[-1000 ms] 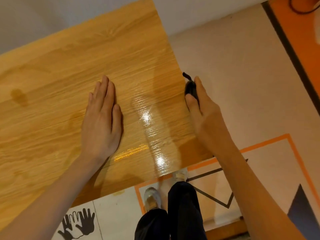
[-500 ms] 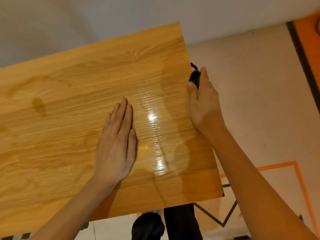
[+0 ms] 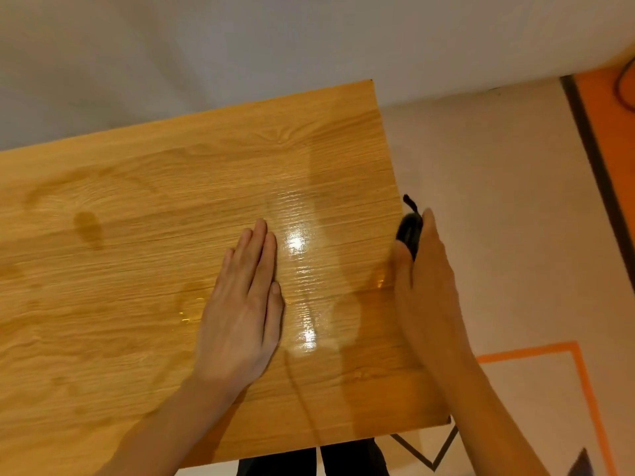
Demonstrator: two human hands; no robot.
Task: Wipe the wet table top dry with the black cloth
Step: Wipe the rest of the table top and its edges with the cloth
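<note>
The wooden table top (image 3: pixel 137 269) fills the left and middle of the head view. A glossy wet streak (image 3: pixel 302 286) runs down it between my hands, and darker damp patches (image 3: pixel 87 225) lie further left. My left hand (image 3: pixel 240 310) rests flat on the wood, palm down, fingers together. My right hand (image 3: pixel 426 280) is at the table's right edge, closed around the black cloth (image 3: pixel 409 228), which is bunched into a small wad. Only the cloth's top and a thin tail show above my fingers.
The table's right edge (image 3: pixel 395 187) drops to a pale floor (image 3: pixel 498 218) with orange tape lines (image 3: pixel 536 352). A white wall (image 3: pixel 240 56) runs behind the table. My dark trouser legs (image 3: pixel 343 458) show below the near edge.
The view has tilted up, so more of the table and wall show. Both hands keep their places on the table, the right one still at the edge with the cloth.
</note>
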